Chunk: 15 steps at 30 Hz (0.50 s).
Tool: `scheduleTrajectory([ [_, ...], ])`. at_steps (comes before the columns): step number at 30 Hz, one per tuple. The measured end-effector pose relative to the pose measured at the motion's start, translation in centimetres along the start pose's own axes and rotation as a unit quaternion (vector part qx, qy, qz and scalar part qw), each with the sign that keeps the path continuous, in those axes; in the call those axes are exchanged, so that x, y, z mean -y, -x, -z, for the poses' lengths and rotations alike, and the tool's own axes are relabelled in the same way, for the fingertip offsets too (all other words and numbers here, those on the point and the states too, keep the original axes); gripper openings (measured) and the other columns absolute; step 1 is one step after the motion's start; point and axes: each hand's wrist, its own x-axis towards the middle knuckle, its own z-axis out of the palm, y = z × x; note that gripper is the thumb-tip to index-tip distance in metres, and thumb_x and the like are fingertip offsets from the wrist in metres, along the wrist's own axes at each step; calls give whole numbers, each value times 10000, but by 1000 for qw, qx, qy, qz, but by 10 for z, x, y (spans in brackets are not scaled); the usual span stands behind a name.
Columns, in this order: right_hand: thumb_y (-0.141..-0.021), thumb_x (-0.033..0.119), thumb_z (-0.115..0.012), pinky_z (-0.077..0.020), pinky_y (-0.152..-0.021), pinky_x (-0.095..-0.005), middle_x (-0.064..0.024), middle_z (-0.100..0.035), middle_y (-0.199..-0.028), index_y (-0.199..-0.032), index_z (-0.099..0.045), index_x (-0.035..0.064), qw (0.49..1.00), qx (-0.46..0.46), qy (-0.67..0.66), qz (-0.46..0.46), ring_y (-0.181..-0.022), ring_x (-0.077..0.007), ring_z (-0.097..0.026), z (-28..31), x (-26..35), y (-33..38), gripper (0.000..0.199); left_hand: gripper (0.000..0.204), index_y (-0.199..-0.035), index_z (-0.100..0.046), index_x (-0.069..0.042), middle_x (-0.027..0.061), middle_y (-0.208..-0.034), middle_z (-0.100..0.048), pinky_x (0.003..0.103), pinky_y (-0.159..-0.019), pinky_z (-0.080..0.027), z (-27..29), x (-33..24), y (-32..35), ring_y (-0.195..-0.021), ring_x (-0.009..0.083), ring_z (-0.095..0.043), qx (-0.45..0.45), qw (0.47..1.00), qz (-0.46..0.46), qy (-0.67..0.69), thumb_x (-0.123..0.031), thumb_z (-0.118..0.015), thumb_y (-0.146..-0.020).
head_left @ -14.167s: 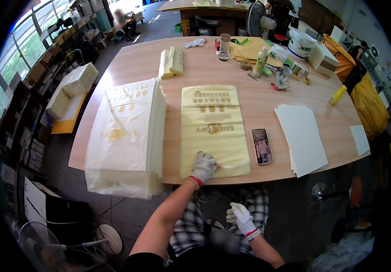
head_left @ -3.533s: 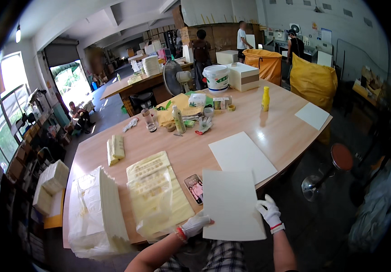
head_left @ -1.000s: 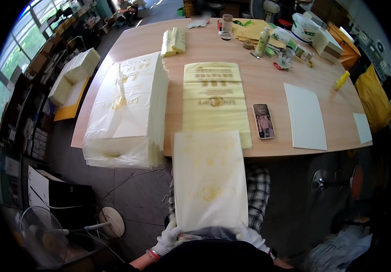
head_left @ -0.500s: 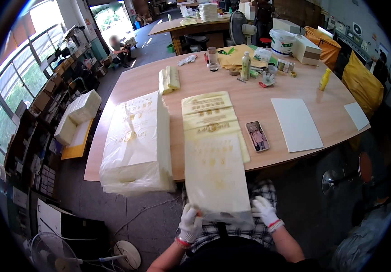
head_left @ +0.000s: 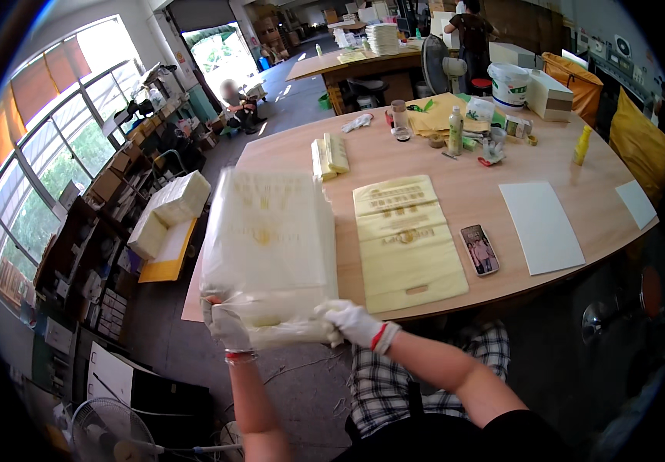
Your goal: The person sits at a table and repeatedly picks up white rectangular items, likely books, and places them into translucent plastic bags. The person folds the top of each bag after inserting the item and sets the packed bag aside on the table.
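A tall stack of white, translucent plastic bags (head_left: 313, 254) with gold printing stands at the left front of the table. Over its top lies a sheer plastic bag (head_left: 251, 231), slightly lifted and wavy. At its near left edge my left hand (head_left: 227, 323), in a white knitted glove, is closed on the bag. My right hand (head_left: 350, 322), gloved too, reaches across to the near right corner with fingers closed on the bag's edge. Right of the stack a pale yellow bag (head_left: 409, 266) with a cut-out handle slot lies flat.
A phone (head_left: 479, 250) and white boards (head_left: 540, 227) lie to the right. Folded yellow bags (head_left: 330, 156) rest behind the stack. Farther back are a bottle (head_left: 455, 131), a bucket (head_left: 509, 86) and a fan (head_left: 438, 65). A standing fan (head_left: 113, 431) is at lower left.
Both hands have moved left with the sheer bag, from above the yellow bag to the top of the stack. The yellow bag is now uncovered. The right hand, apart from the bag before, now grips it.
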Motion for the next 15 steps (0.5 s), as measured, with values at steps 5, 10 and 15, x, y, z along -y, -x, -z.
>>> scheduleTrajectory([
  [5, -930, 235, -488, -489, -524, -260, -59, -582, -769, -1083, -533, 23, 996, -82, 31, -18, -622, -121, -576, -15, -40, -8, 265, 206, -1016, -436, -75, 37, -861, -505, 278, -648, -459, 82, 69, 15, -736, 139, -497, -188, 969, 149, -65, -51, -428, -812],
  [10, -939, 257, -477, -506, -600, -264, -74, -601, -872, -1178, -505, 32, 993, -20, 30, -109, -696, -136, -599, 52, -79, 47, 329, 143, -971, -509, -97, 51, -720, -530, 304, -618, -474, 106, 147, 122, -694, 179, -565, 48, 957, 220, -181, -135, -481, -836],
  [15, -934, 277, -483, -532, -681, -293, -80, -605, -927, -1201, -495, 46, 967, -187, 24, -171, -743, -149, -610, 124, -113, 137, 353, 113, -868, -560, -37, 148, -803, -573, 375, -658, -471, -29, 135, 230, -766, 298, -597, 460, 829, 72, -309, -71, -578, -762],
])
